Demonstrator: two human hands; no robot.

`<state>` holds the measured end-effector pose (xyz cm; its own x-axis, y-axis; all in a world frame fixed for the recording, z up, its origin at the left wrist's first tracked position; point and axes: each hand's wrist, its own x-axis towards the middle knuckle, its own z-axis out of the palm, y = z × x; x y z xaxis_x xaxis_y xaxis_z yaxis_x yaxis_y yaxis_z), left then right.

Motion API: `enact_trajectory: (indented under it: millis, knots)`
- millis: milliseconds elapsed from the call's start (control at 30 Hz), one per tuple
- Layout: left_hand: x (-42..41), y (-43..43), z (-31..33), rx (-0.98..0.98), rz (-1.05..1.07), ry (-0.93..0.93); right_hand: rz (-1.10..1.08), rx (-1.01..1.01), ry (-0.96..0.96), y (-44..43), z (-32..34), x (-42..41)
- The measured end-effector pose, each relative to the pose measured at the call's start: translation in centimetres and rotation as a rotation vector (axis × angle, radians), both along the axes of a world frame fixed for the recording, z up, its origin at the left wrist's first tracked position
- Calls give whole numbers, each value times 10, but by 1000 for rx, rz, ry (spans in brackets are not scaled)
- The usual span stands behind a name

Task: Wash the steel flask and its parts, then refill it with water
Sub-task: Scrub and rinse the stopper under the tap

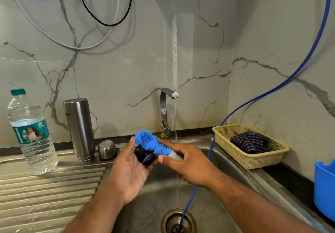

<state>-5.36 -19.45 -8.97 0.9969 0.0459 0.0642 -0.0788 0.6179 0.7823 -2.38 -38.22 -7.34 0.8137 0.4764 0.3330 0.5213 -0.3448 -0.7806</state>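
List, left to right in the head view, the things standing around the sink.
Water bottle → steel flask → steel cap → tap → yellow basket → blue tub.

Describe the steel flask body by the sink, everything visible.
The steel flask is a tall brushed-metal cylinder with small dark lettering near its top and droplets on its side. It stands upright on the drainboard, ringed end down, apparently inverted. A plastic water bottle stands to its left, a domed steel cap close at its right. Only the drainboard visibly touches it.
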Motion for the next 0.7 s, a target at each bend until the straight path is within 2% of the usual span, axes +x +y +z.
enact_trajectory:
  millis: [100,233,300,367,500,633,700]
  knots:
    - [0,0,-1,-70,-39,61,-125,-3,20,-2,-6,7]
    - [2,0,-5,-16,10,78,-20,17,6,-1,-4,3]
    - [4,2,-7,16,34,70,-41,6,-21,-1,-3,5]
    - [5,3,-8,22,33,59,-99,40,25,-2,-5,5]
    - [7,2,-6,108,77,42,8,63,87,-3,-1,1]
    - [5,0,-8,173,91,44,-73,23,77,-2,-5,6]
    - [5,-1,-7,156,96,52,-14,49,114,0,-7,4]
